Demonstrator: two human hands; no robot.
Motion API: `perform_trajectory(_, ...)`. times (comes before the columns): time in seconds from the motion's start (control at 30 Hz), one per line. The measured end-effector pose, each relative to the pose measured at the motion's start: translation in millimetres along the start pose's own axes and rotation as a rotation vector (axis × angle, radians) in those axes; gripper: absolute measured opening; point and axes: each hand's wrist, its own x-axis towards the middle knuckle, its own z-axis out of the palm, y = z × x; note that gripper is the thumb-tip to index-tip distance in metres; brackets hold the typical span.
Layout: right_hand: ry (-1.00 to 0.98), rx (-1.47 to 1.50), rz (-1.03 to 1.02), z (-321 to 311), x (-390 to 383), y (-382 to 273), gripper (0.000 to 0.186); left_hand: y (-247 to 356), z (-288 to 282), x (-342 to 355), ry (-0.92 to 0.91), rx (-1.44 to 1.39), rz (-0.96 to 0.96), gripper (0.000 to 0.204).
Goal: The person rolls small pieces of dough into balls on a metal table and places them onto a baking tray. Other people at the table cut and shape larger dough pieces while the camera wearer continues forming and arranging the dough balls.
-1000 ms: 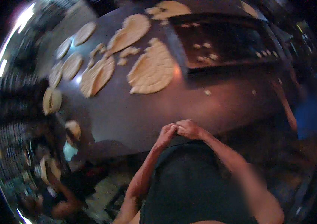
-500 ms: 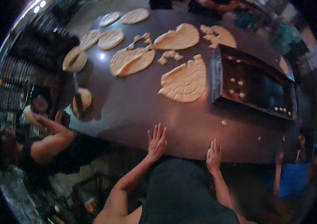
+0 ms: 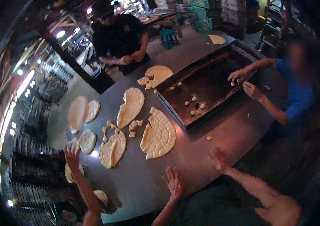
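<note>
My left hand lies on the near edge of the metal table, fingers spread, holding nothing visible. To its right, my right hand is smeared by motion over the table edge, so its grip is unclear. Closest to it is a small dough ball on the tabletop. Beyond my left hand rests a flat dough sheet cut into many squares. Farther left lies another cut dough sheet with a raised fold, and loose dough pieces are beside it.
A deep dark tray holding several dough balls stands to the right. A person in blue handles dough at its far side. Another person's arm reaches in at left near dough rounds. Someone in dark clothes stands across the table.
My view has swung, showing more of the room and the people around the table. My right hand has become blurred; my left stays spread at the table edge. The left person's arm now reaches over the table.
</note>
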Motion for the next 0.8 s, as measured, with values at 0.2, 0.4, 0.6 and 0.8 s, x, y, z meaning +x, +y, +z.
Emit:
perform_trajectory(0.2,0.142,0.034,0.101,-23,5,-1,0.055,4,11,4,-0.017,-0.039,-0.026,0.06)
perform_trajectory(0.4,0.182,0.02,0.109,-55,-8,-19,0.05,-3,-5,13,0.191,0.037,-0.187,0.071)
perform_trajectory(0.6,0.117,-0.004,-0.175,-53,-1,-4,0.049,-1,6,22,-0.104,-0.18,0.127,0.069)
perform_trajectory(0.8,0.4,0.137,0.124,-52,7,14,0.049,6,4,28,0.174,-0.192,0.035,0.062)
